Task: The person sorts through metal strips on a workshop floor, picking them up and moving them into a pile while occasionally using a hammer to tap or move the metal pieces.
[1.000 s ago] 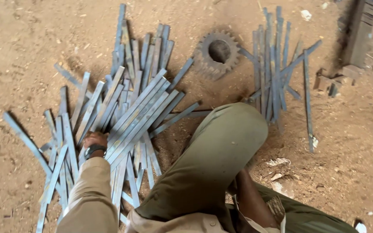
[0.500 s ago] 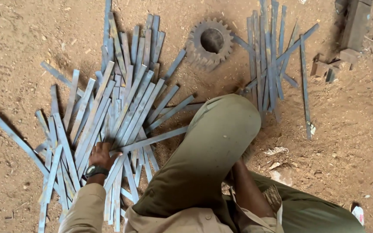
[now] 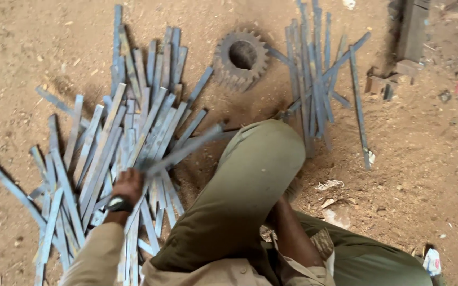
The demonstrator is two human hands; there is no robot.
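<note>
— Head view: what does the left hand (image 3: pixel 128 185) hold?
— It is closed around one end of a flat metal strip (image 3: pixel 184 151), left of centre in the frame. The strip is blurred; its long axis runs from the hand up and to the right, the far end pointing toward the knee (image 3: pixel 263 153).
— What lies beneath?
— A pile of strips (image 3: pixel 112 143) on the dirt floor (image 3: pixel 425 175), mostly fanned toward the top of the frame.
— And the right hand?
— Hidden behind the leg; only the forearm (image 3: pixel 292 238) shows, so I cannot tell its grip.
— Anything else?
— A gear (image 3: pixel 241 57) at upper centre, and a second bundle of strips (image 3: pixel 319 74) at upper right.
</note>
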